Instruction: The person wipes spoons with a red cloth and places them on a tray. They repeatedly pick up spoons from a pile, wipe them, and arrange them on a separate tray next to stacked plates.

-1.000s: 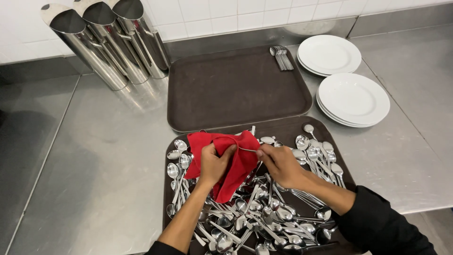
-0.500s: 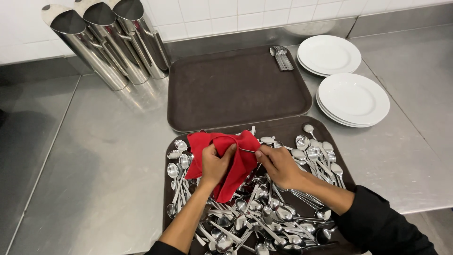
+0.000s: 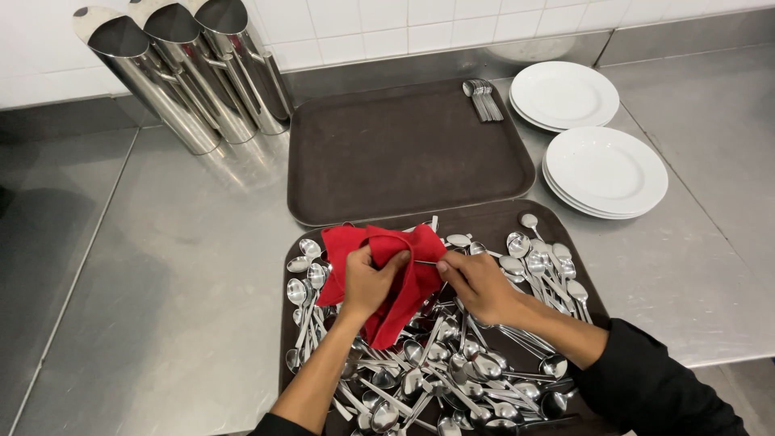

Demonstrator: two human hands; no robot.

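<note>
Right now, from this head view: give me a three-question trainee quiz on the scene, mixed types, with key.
1. True or false: the left hand grips the red cloth.
2. Which tray holds the loose cutlery pile? A) far tray B) near tray
3. How many stacks of white plates stand on the steel counter?

Key: 1 true. 2 B; the far tray holds only a small cutlery bundle at its corner. 3 two. The right hand pinches a thin metal piece at the cloth.
</note>
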